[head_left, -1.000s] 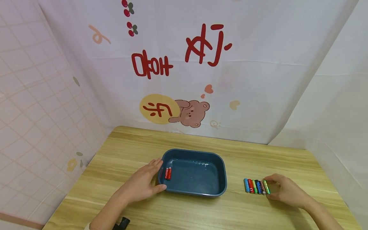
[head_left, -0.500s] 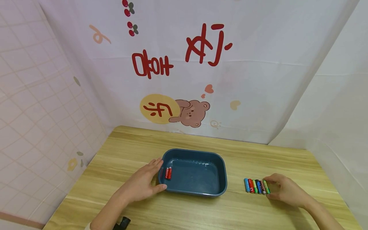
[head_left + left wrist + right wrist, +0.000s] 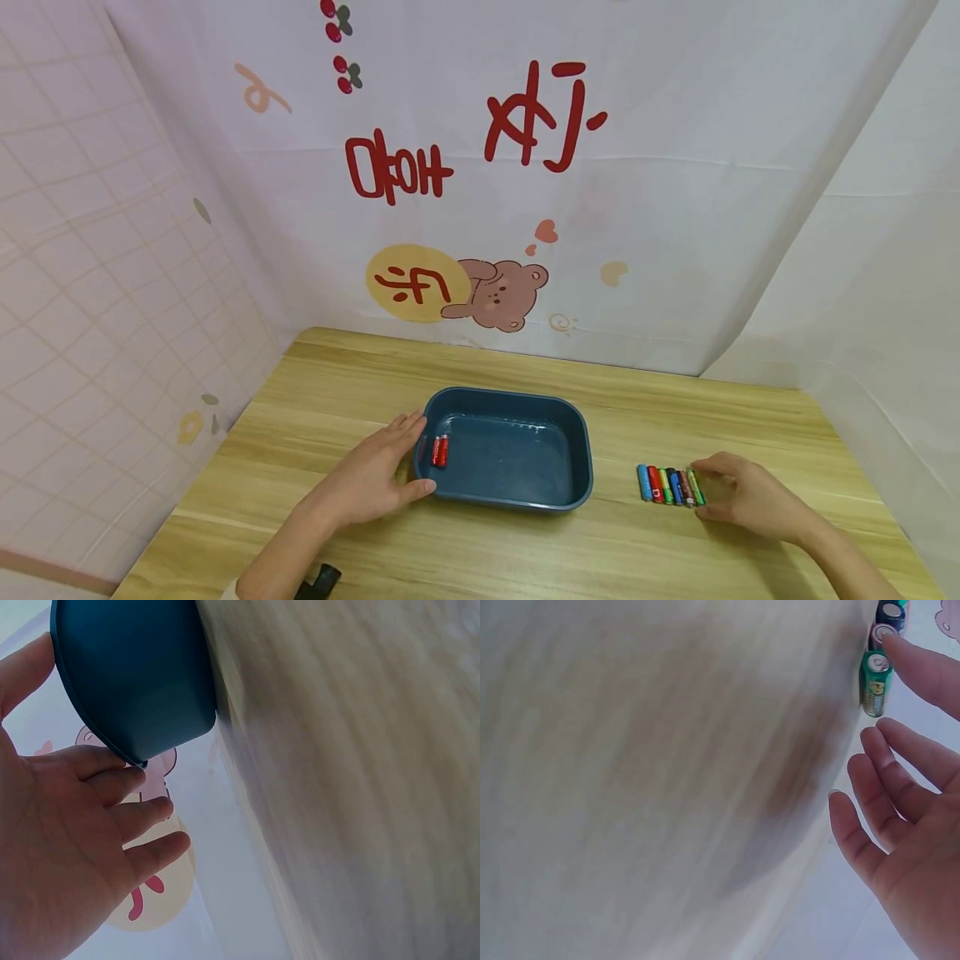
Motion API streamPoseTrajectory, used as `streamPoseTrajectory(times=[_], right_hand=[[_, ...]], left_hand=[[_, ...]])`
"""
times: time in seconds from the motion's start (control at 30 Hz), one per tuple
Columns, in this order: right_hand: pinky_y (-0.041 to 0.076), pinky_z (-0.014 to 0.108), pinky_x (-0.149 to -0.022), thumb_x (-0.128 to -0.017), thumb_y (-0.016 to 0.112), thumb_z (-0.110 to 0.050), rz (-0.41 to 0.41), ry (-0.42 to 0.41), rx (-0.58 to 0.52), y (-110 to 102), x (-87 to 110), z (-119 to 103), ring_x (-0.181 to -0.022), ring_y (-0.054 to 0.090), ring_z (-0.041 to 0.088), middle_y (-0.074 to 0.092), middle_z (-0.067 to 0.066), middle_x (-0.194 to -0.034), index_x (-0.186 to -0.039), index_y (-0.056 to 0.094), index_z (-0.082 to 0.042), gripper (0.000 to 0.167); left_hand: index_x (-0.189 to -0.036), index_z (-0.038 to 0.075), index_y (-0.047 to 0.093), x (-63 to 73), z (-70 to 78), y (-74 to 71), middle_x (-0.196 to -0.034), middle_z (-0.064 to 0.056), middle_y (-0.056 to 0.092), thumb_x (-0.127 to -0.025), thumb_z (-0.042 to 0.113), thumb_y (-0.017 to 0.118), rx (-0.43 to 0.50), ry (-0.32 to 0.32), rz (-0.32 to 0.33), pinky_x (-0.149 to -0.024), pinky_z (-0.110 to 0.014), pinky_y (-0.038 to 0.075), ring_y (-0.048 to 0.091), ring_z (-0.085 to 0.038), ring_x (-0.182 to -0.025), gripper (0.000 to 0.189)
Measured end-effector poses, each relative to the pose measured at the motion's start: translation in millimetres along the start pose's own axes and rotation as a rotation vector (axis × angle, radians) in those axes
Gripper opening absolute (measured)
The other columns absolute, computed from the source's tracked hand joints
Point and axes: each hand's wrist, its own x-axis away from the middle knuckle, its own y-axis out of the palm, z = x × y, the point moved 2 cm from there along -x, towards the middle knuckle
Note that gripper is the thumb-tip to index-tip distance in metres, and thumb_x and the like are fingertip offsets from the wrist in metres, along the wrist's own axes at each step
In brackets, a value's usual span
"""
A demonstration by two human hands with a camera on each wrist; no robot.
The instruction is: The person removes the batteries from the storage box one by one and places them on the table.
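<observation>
In the head view, my left hand (image 3: 375, 480) rests at the left end of a dark blue rectangular basin (image 3: 517, 506). Its thumb and fingertips touch the rim, and the left wrist view shows the fingers spread and relaxed. Two red batteries (image 3: 439, 451) lie side by side inside the basin, near its left wall. On the table to the right is a row of several coloured batteries (image 3: 656, 485). Around the ends of the rightmost green battery (image 3: 874, 694), my right hand (image 3: 753, 497) has thumb and fingers loosely curved. Whether the fingertips touch it is hard to tell.
The wood-grain table (image 3: 525, 558) backs onto a white printed cloth (image 3: 660, 208) that hangs behind and along the sides. A black object (image 3: 322, 581) shows partly beside my left forearm at the front edge.
Both hands stay almost still. The right fingertips appear to shift very slightly at the green battery. The basin and the batteries keep their places.
</observation>
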Motion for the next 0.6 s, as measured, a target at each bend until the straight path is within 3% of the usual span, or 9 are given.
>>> streamPoseTrajectory(times=[0.33, 0.6], right_hand=[[0.055, 0.030, -0.080, -0.077, 0.095, -0.028, 0.093, -0.045, -0.029, -9, 1.2, -14, -0.104, 0.063, 0.014, 0.072, 0.005, -0.120, -0.133, 0.067, -0.004, 0.067], [0.054, 0.028, -0.076, -0.077, 0.095, -0.022, 0.209, -0.160, -0.002, -8, 1.8, -27, -0.100, 0.060, 0.003, 0.071, 0.000, -0.117, -0.132, 0.067, -0.010, 0.063]], left_hand=[[-0.163, 0.003, 0.035, 0.1, -0.5, 0.4, -0.170, -0.012, 0.030, -0.093, 0.050, 0.078, -0.001, 0.003, 0.003, -0.123, -0.059, 0.027, 0.024, -0.034, -0.158, 0.094], [-0.163, 0.003, 0.034, 0.0, -1.6, 1.1, -0.170, -0.012, 0.029, -0.093, 0.051, 0.077, 0.000, 0.006, 0.004, -0.123, -0.059, 0.027, 0.024, -0.035, -0.158, 0.095]])
